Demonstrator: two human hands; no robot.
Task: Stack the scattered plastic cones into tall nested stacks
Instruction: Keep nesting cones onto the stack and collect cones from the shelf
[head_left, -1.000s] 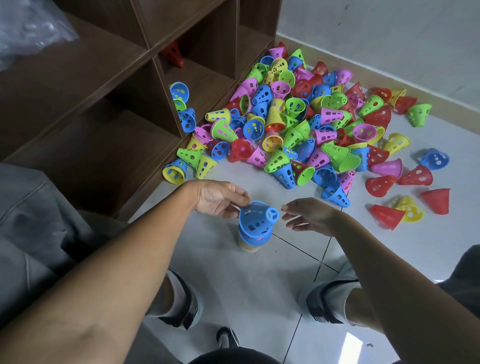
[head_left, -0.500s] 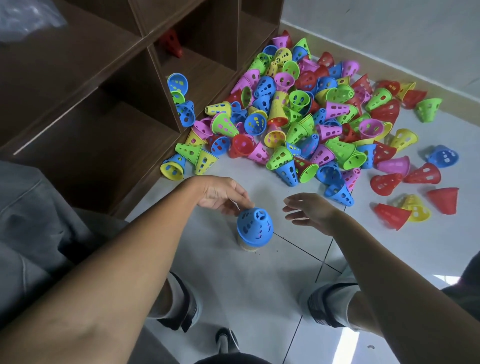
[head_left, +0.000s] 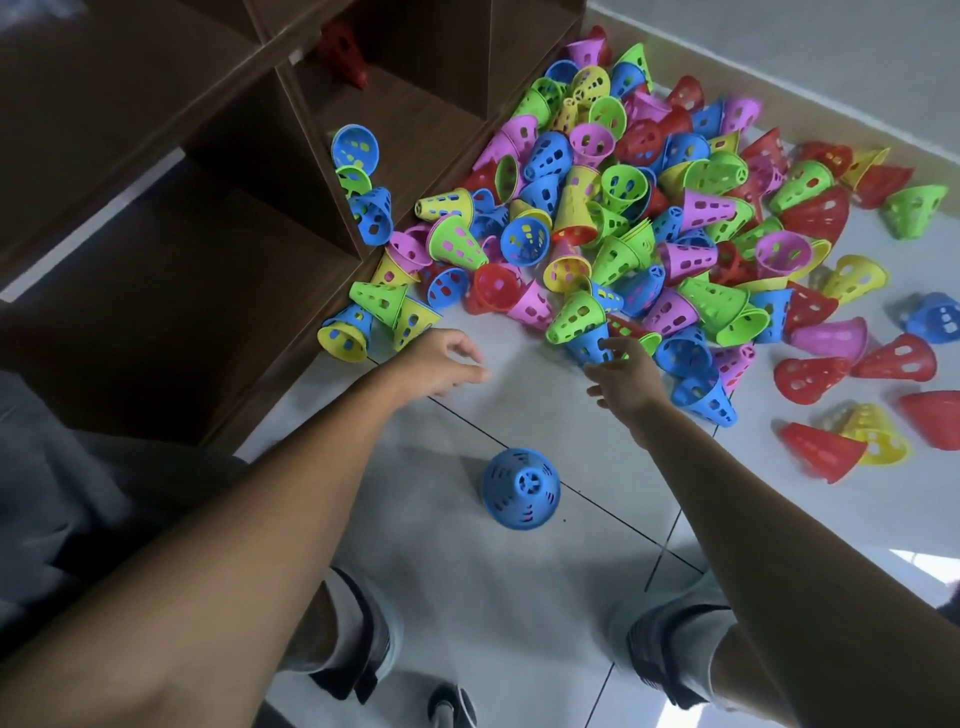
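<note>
Head camera view: I have both hands out over the tiled floor (head_left: 467, 597), empty. My left hand (head_left: 441, 364) has loosely curled fingers holding nothing; my right hand (head_left: 623, 376) has fingers spread, the tips at a blue cone (head_left: 589, 340) on the near edge of the cone pile (head_left: 649, 208). The blue stack (head_left: 521, 488) stands upright nearer me, apart from both hands. I'd pinch that cone by its rim, turn it narrow end up, and lower it straight onto the stack without knocking it.
</note>
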